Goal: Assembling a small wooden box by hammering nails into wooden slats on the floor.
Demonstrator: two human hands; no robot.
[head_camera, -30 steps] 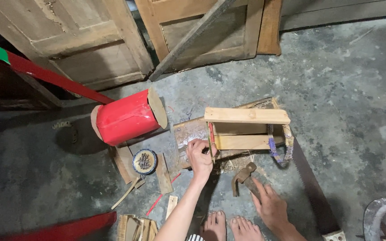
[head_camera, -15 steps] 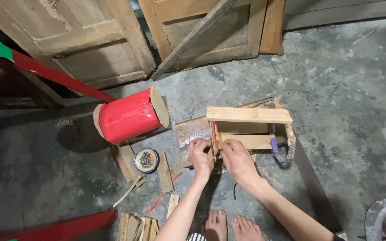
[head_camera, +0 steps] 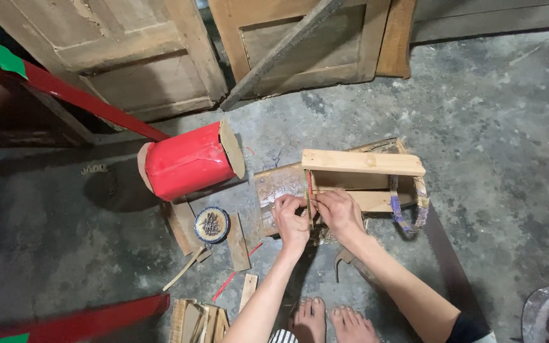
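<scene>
A small wooden frame (head_camera: 363,162) of pale slats lies on the concrete floor in front of me. My left hand (head_camera: 291,222) is closed at the frame's left end, fingers pinched against its thin upright slat (head_camera: 308,190). My right hand (head_camera: 338,213) grips the same slat from the other side, touching the left hand. What sits between the fingertips is too small to make out. A hammer (head_camera: 345,259) lies on the floor just under my right wrist. My bare feet (head_camera: 332,324) are at the bottom edge.
A red cylinder (head_camera: 189,162) with cardboard ends lies left of the frame. A round tin of nails (head_camera: 211,224) and loose wood offcuts (head_camera: 236,238) sit beside my left hand. Old wooden doors (head_camera: 128,57) lean at the back. A red beam (head_camera: 77,95) crosses the left.
My right hand has come up from the floor by the hammer and joined the left hand at the frame's left end. The left hand has stayed in place.
</scene>
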